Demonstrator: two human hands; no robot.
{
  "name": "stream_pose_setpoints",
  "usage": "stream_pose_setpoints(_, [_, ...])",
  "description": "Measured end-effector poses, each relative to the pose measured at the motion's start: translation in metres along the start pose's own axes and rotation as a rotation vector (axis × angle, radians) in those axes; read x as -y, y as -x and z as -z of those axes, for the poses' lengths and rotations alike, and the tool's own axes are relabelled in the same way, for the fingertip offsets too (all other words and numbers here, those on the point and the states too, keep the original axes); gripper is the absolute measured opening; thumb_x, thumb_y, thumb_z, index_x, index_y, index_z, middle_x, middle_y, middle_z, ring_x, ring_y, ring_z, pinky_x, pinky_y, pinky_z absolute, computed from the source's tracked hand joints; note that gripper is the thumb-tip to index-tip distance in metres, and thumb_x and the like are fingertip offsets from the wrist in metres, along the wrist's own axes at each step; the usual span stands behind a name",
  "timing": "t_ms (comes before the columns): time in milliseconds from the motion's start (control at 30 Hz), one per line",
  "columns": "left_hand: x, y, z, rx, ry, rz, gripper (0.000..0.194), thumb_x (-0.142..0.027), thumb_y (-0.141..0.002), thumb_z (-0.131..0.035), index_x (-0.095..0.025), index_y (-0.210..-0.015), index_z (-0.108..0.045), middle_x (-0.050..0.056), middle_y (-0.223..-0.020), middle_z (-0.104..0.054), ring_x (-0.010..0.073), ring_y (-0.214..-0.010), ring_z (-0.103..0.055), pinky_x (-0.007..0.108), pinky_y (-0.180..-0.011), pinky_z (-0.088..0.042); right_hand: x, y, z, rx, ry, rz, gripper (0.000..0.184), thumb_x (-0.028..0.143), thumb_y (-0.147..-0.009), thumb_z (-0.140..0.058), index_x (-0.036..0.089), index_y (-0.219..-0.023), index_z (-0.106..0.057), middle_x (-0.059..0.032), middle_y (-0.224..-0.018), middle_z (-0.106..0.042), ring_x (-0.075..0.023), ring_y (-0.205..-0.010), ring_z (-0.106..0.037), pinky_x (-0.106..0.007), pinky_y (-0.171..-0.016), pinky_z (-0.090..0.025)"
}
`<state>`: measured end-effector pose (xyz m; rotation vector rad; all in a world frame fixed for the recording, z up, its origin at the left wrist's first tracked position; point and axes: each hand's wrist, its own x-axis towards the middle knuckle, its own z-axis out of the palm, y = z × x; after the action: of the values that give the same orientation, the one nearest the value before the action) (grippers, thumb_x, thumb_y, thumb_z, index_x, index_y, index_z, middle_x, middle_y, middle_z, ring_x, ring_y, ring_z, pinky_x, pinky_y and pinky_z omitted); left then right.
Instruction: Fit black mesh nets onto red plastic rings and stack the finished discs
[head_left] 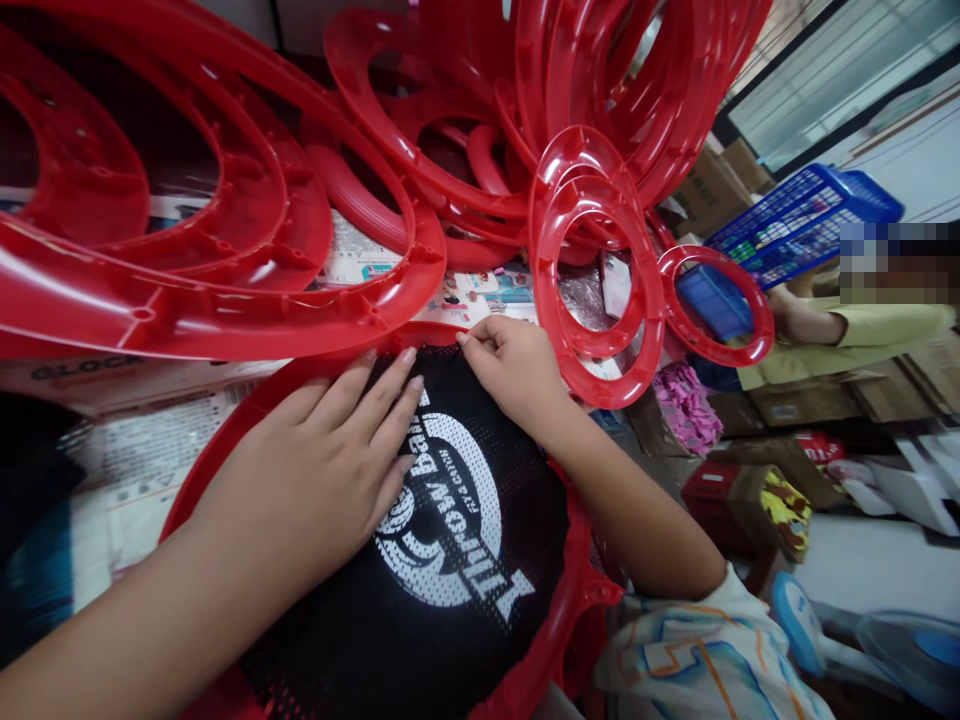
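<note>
A black mesh cloth (517, 500) printed in white with "Throw Ball" lies spread inside a red plastic ring (217, 445). My left hand (322, 460) rests flat on the cloth's left part, fingers stretched toward the ring's far rim. At the cloth's far edge, my right hand (514, 365) pinches the black fabric between thumb and fingers, close to the rim. Part of the print is covered by my left fingers. The ring's near side is partly out of frame.
Large red rings (420, 270) lean in a pile across the back and left, with smaller red rings (600, 370) at the right. Beyond are a blue basket (795, 225), a person's yellow sleeve (892, 330), cartons (802, 400), pink pieces (686, 410) and a blue fan (799, 620).
</note>
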<state>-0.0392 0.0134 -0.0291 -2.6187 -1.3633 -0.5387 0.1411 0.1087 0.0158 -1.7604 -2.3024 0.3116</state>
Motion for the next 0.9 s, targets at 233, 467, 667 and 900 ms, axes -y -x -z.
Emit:
stream_pose_setpoints(233, [0.000, 0.000, 0.000, 0.017, 0.005, 0.013, 0.052, -0.024, -0.092, -0.034, 0.000, -0.136, -0.049, 0.023, -0.148, -0.041, 0.0427, -0.124, -0.052, 0.051, -0.087, -0.047, 0.001, 0.000, 0.006, 0.035, 0.092, -0.008, 0.021, 0.023, -0.088, -0.055, 0.015, -0.077, -0.070, -0.0052, -0.073, -0.068, -0.0149, -0.066, -0.055, -0.027, -0.063, -0.035])
stream_pose_setpoints(467, [0.001, 0.000, 0.003, 0.040, 0.043, 0.043, 0.051, -0.024, -0.093, -0.034, -0.004, -0.138, -0.048, 0.020, -0.149, -0.040, 0.0414, -0.128, -0.049, 0.052, -0.089, -0.047, -0.001, 0.026, 0.033, 0.098, 0.030, -0.078, 0.020, 0.030, -0.090, -0.057, 0.017, -0.085, -0.071, -0.0050, -0.081, -0.072, -0.0157, -0.073, -0.062, -0.026, -0.064, -0.040])
stream_pose_setpoints(667, [0.001, 0.001, 0.001, 0.047, 0.066, 0.033, 0.052, -0.024, -0.094, -0.032, -0.002, -0.139, -0.045, 0.022, -0.152, -0.035, 0.0426, -0.129, -0.047, 0.054, -0.092, -0.044, 0.012, 0.054, 0.034, 0.310, 0.378, -0.138, 0.032, 0.036, -0.095, -0.050, 0.014, -0.086, -0.072, -0.0104, -0.080, -0.073, -0.0230, -0.073, -0.066, -0.032, -0.061, -0.040])
stream_pose_setpoints(900, [0.004, 0.006, 0.001, 0.103, 0.111, 0.033, 0.055, -0.025, -0.094, -0.027, -0.001, -0.141, -0.043, 0.022, -0.154, -0.031, 0.0445, -0.133, -0.042, 0.057, -0.094, -0.041, 0.021, 0.052, 0.013, 0.310, 0.420, -0.054, 0.029, 0.035, -0.096, -0.050, 0.015, -0.095, -0.071, -0.0125, -0.093, -0.070, -0.0234, -0.079, -0.066, -0.032, -0.062, -0.041])
